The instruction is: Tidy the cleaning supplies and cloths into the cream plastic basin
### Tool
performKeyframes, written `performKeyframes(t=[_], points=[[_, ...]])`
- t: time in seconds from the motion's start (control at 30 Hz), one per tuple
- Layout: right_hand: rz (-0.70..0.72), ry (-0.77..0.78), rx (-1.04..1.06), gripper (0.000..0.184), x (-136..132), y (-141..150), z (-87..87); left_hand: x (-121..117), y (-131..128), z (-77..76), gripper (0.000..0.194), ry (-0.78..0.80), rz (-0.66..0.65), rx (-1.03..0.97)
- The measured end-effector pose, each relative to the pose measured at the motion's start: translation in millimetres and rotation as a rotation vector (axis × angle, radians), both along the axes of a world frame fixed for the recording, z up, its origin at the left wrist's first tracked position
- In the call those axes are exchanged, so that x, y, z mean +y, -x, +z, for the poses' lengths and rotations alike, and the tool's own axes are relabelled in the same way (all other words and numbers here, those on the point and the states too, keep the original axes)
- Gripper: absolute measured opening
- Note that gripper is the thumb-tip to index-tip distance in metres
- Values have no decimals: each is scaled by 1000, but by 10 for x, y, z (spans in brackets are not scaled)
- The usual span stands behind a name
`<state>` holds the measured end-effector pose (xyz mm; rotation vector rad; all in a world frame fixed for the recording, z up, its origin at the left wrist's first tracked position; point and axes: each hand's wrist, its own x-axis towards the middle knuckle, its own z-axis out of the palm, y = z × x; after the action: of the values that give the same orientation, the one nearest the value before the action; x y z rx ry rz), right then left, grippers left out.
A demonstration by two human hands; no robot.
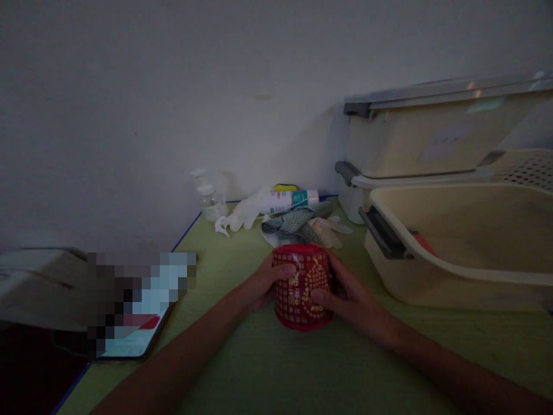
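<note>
A red cylindrical roll with gold characters (302, 288), wrapped in clear plastic, stands upright on the green table (268, 369). My left hand (263, 282) wraps its left side, thumb laid across the front. Gripping the opposite side is my right hand (345, 294), its thumb pressing the lower front. Both hands are closed on the roll.
Behind the roll lie a grey-green cloth (296, 226), white gloves (242, 216), a white tube (289, 202) and a small pump bottle (211, 199) by the wall. Cream plastic bins (458, 271) fill the right side. A phone (138, 323) lies at the table's left edge.
</note>
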<state>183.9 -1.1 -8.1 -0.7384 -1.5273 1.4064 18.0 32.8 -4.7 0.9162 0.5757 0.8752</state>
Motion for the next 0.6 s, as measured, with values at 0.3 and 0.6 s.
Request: performKeyframes(t=[0.3, 0.6], points=[[10, 27, 38, 73, 30, -21, -1, -31, 4, 42, 59, -28, -5, 20], [-14, 56, 26, 66, 15, -44, 88, -106, -59, 32, 62, -168, -55, 17]])
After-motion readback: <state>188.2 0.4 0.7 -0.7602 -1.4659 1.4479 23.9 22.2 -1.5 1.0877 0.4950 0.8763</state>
